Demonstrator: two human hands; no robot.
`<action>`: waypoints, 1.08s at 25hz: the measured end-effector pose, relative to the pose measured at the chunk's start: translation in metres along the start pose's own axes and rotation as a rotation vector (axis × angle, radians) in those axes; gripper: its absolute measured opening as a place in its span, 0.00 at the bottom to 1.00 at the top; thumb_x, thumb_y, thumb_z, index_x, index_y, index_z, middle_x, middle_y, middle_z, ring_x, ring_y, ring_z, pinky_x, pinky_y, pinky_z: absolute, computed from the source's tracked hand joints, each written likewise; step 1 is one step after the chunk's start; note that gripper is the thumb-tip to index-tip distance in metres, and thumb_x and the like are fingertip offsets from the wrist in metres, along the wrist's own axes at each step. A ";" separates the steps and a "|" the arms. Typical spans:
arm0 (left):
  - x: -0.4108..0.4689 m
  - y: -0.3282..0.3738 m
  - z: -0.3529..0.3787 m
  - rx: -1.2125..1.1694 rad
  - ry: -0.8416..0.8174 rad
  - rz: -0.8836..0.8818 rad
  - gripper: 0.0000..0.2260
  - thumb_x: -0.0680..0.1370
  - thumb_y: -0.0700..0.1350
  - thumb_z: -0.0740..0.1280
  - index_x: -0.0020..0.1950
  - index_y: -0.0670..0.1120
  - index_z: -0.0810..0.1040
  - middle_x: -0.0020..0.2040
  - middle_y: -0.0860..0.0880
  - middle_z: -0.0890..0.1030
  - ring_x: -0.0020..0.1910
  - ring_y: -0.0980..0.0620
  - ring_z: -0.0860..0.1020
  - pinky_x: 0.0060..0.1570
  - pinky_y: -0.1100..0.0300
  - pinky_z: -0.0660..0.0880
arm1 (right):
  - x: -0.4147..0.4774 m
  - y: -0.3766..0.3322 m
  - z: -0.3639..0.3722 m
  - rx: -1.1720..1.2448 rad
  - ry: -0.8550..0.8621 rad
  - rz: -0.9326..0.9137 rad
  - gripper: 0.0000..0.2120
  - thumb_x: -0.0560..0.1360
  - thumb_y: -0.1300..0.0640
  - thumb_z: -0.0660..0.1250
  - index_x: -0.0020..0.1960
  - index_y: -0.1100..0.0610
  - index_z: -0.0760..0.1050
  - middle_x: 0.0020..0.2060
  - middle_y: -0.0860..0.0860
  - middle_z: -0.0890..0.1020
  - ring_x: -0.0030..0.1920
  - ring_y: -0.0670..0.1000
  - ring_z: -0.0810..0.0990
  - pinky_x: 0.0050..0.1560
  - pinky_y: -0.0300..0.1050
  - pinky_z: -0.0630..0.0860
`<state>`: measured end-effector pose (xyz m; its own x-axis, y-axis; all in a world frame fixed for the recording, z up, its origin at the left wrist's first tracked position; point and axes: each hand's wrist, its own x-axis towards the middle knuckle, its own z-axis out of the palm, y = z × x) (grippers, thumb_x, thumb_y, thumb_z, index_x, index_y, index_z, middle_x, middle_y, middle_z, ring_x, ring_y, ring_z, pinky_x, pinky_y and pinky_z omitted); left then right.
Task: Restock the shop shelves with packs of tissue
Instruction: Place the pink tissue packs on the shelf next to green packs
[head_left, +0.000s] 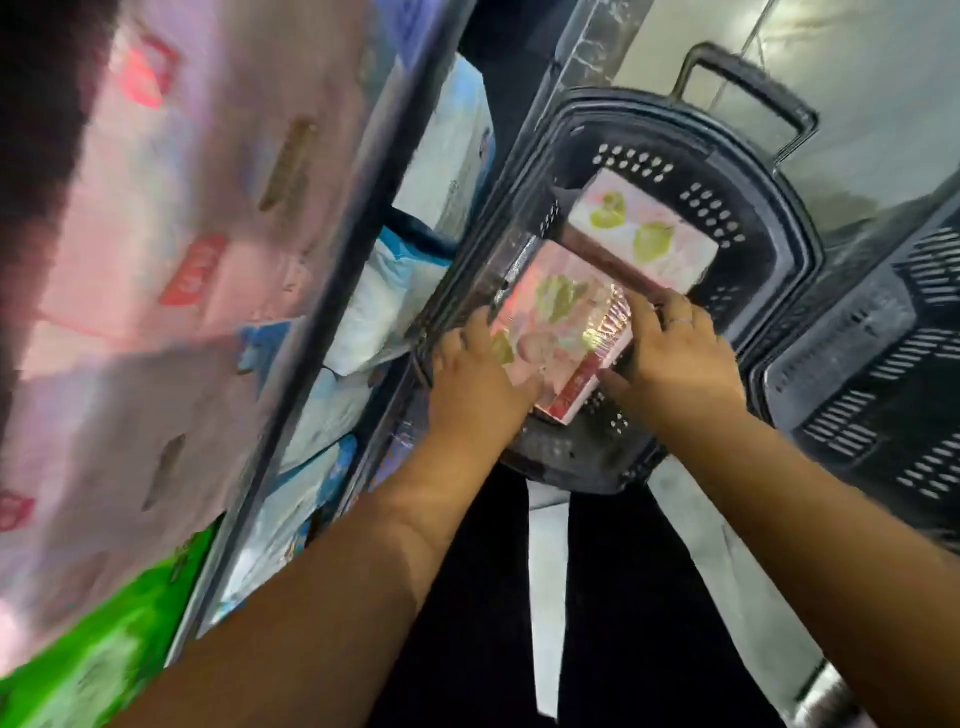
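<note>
Here, my left hand (478, 374) and right hand (675, 358) clasped the tissue pack (561, 322) by opposite sides in the basket (779, 208); glossy wrap, I judged it light, soft, slippery.

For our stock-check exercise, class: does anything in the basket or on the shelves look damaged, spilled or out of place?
Nothing stands out. The nearer pack, held by the left hand and right hand, and the farther pack look intact in the basket. The shelves are too blurred to judge.
</note>
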<state>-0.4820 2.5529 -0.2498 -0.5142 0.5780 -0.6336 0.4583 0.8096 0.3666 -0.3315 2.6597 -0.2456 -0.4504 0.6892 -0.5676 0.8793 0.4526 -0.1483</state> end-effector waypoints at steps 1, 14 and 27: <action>0.012 -0.004 0.018 -0.027 -0.011 -0.050 0.42 0.69 0.54 0.74 0.76 0.47 0.56 0.68 0.40 0.65 0.68 0.40 0.65 0.66 0.51 0.64 | 0.015 0.006 0.013 0.001 -0.026 0.003 0.39 0.74 0.43 0.67 0.77 0.56 0.53 0.72 0.62 0.62 0.69 0.64 0.62 0.64 0.59 0.67; 0.128 -0.082 0.249 -0.843 0.126 -0.795 0.51 0.65 0.48 0.80 0.77 0.42 0.51 0.62 0.48 0.74 0.62 0.50 0.74 0.64 0.54 0.71 | 0.215 0.044 0.178 -0.016 -0.314 -0.067 0.46 0.64 0.45 0.78 0.70 0.65 0.58 0.64 0.67 0.69 0.64 0.68 0.71 0.63 0.58 0.69; 0.067 -0.059 0.208 -0.892 0.240 -0.640 0.42 0.65 0.43 0.80 0.70 0.52 0.58 0.62 0.52 0.74 0.58 0.53 0.75 0.61 0.55 0.73 | 0.137 0.045 0.142 0.023 -0.153 0.048 0.66 0.56 0.43 0.79 0.78 0.51 0.37 0.74 0.55 0.58 0.71 0.61 0.61 0.65 0.62 0.65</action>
<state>-0.3926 2.5227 -0.4558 -0.6392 -0.0434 -0.7678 -0.5735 0.6921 0.4383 -0.3315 2.6943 -0.4455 -0.3806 0.6147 -0.6909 0.9033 0.4070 -0.1354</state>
